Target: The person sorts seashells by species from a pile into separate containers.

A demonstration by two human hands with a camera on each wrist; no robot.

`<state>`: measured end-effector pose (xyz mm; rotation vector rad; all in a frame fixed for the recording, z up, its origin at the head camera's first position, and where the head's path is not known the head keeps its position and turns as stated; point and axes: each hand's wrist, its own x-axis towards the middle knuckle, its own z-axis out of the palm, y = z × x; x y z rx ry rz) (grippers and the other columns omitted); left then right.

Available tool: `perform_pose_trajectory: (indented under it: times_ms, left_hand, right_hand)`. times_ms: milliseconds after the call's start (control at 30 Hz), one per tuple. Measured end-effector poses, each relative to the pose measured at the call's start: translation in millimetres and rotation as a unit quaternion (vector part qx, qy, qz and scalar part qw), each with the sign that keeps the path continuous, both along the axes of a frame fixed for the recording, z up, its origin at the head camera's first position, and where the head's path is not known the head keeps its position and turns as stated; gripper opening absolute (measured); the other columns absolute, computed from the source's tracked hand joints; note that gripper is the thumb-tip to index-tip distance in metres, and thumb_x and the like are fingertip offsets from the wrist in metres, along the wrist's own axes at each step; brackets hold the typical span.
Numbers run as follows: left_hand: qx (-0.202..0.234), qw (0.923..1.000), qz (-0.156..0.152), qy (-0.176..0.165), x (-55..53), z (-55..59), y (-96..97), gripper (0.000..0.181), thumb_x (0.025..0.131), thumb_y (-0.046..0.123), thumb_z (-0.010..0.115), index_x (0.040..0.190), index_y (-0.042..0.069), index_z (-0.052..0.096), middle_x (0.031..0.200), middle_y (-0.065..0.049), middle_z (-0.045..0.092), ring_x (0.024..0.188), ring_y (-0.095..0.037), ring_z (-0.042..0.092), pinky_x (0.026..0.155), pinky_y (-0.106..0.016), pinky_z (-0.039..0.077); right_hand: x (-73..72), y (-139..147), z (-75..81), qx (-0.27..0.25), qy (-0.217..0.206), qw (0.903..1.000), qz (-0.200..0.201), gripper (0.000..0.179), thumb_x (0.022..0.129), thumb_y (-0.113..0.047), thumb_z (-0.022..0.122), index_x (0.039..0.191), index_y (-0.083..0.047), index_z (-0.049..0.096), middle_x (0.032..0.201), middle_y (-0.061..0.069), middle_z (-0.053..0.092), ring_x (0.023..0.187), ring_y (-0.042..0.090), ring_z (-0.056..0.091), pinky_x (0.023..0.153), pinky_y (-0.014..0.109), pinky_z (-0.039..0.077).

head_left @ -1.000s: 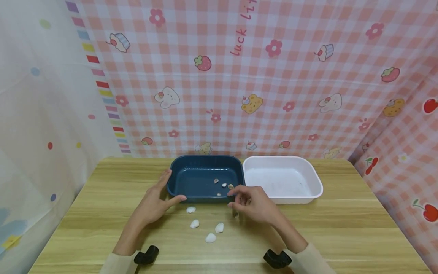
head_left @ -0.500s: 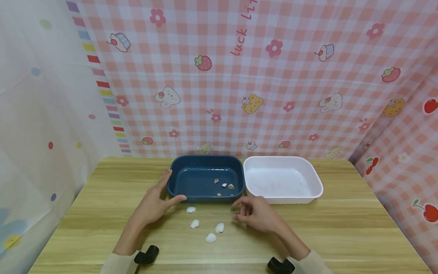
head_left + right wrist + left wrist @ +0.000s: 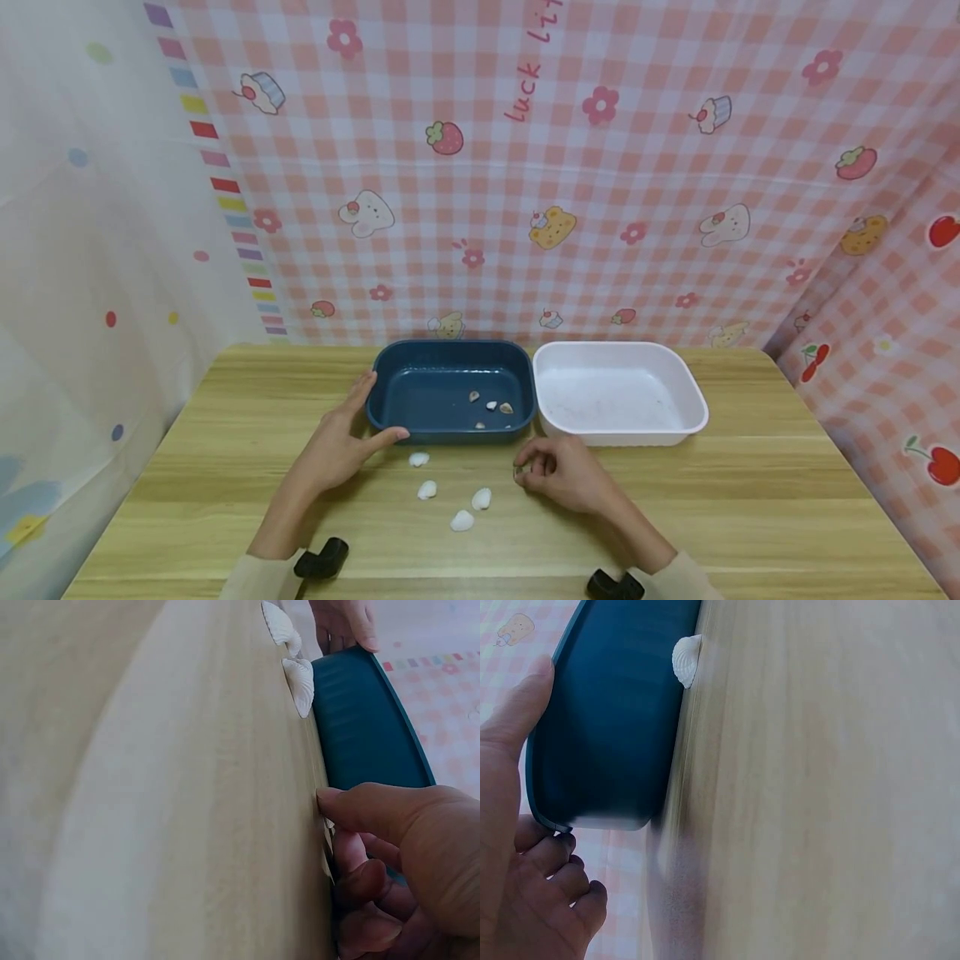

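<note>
My left hand holds the left end of a dark blue tray, thumb at its front rim and fingers round its end. Several small brownish and white seashells lie in the tray's right half. Just in front of the tray's right corner, my right hand is low at the table, thumb and index finger pinching a small shell, mostly hidden by the fingers. Several white ribbed seashells lie on the table between my hands; one white shell shows close to the tray in the left wrist view.
A white tray stands right of the blue one, their ends nearly touching. Both sit at the back of the wooden table, before a pink checked cloth. A black wrist mount sits by each sleeve.
My right hand has come down from the blue tray's front right rim to the table, and its fingertips have closed on a small shell. The left hand has stayed in place.
</note>
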<state>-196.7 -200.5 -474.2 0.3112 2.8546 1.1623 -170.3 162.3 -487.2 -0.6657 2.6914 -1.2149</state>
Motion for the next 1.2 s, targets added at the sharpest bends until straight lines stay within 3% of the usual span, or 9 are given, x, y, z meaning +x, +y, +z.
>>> perform_pose_trajectory:
  times_ms: [800, 967, 1200]
  left_hand:
    - [0.001, 1.0, -0.005, 0.002, 0.2, 0.8, 1.1, 0.112, 0.085, 0.07, 0.069, 0.167, 0.021, 0.009, 0.174, -0.008, 0.008, 0.16, -0.039, 0.012, 0.123, -0.066, 0.024]
    - [0.003, 1.0, -0.004, 0.002, 0.5, 1.1, 1.5, 0.109, 0.088, 0.063, 0.072, 0.167, 0.022, 0.009, 0.174, -0.009, 0.008, 0.159, -0.04, 0.013, 0.123, -0.066, 0.024]
    - [-0.003, 1.0, 0.0, 0.003, 0.2, -0.3, 0.7, 0.109, 0.088, 0.062, 0.072, 0.167, 0.022, 0.008, 0.174, -0.009, 0.009, 0.159, -0.041, 0.014, 0.122, -0.067, 0.025]
  right_hand:
    - [5.3, 1, 4.1, 0.045, 0.034, 0.9984, 0.008, 0.006, 0.089, -0.018, 0.08, 0.09, -0.015, 0.075, 0.066, -0.013, 0.059, 0.058, -0.004, 0.05, 0.053, 0.018, 0.045]
    - [9.1, 1, 12.5, 0.041, 0.03, 0.9987, 0.01, 0.005, 0.09, -0.018, 0.079, 0.091, -0.017, 0.074, 0.067, -0.014, 0.059, 0.059, -0.002, 0.05, 0.053, 0.018, 0.046]
    - [8.3, -5, 30.2, 0.021, 0.056, 0.9981, 0.015, 0.005, 0.091, -0.016, 0.078, 0.093, -0.017, 0.074, 0.066, -0.014, 0.058, 0.059, -0.002, 0.05, 0.053, 0.019, 0.047]
